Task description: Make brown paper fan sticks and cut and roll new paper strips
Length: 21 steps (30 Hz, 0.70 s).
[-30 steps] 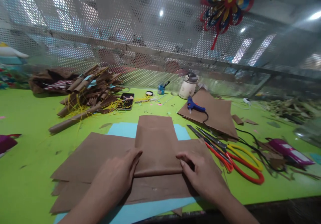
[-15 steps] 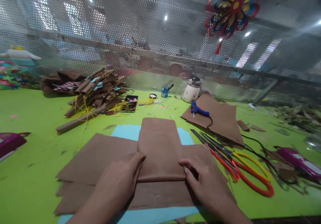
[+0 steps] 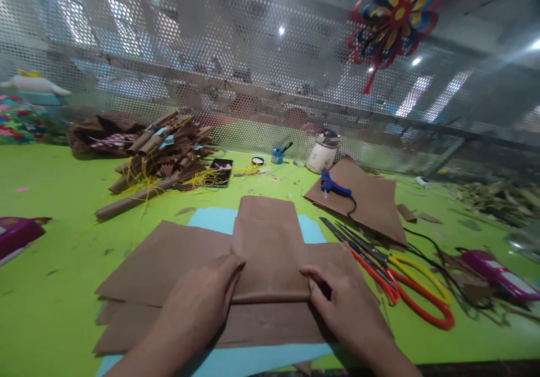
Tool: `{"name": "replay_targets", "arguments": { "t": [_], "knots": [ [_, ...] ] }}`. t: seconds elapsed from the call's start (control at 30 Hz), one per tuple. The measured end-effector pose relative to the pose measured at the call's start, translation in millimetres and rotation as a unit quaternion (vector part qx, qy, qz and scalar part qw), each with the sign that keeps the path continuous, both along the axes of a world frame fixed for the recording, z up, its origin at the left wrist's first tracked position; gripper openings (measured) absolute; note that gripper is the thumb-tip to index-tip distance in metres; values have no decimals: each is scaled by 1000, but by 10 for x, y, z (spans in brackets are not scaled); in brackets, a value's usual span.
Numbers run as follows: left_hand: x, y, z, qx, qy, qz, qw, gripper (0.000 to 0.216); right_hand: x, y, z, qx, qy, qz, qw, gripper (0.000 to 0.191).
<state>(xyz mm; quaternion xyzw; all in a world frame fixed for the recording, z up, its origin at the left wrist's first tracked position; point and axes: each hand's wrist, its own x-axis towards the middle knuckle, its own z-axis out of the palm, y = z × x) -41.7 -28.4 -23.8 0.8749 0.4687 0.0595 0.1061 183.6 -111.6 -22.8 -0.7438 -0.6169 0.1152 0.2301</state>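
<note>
A folded piece of brown paper (image 3: 269, 247) lies on a stack of brown sheets (image 3: 164, 259) over light blue paper (image 3: 253, 360) on the green table (image 3: 54, 264). My left hand (image 3: 198, 304) presses the fold's left end, fingers together and pinching its edge. My right hand (image 3: 341, 301) grips the fold's right end in the same way. The fold line runs between the two hands.
Red-handled scissors (image 3: 400, 292) and yellow-handled scissors (image 3: 415, 273) lie right of the sheets. Behind them a blue glue gun (image 3: 333, 184) rests on more brown paper (image 3: 367, 197). A heap of rolled brown paper (image 3: 160, 152) sits back left; a perforated metal screen (image 3: 236, 73) closes the back.
Both hands stay on the ends of the fold with barely any shift. The camera view has drifted slightly.
</note>
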Motion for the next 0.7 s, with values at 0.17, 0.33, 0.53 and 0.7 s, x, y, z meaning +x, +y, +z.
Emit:
{"name": "replay_targets", "arguments": {
  "t": [0.17, 0.33, 0.53, 0.7],
  "knots": [
    [42, -26, 48, 17, 4, 5, 1000, 35, -13, -9, -6, -7, -16, -9, 1000, 30],
    [98, -91, 119, 54, 42, 11, 998, 33, -28, -12, 18, 7, -13, 8, 1000, 30],
    [179, -70, 117, 155, -9, -139, 978, 24, -59, -18, 108, -14, -30, 3, 999, 30],
    [316, -125, 142, 85, 33, -198, 976, 25, -75, -41, 130, 1, -57, 2, 998, 30]
  ]
}}
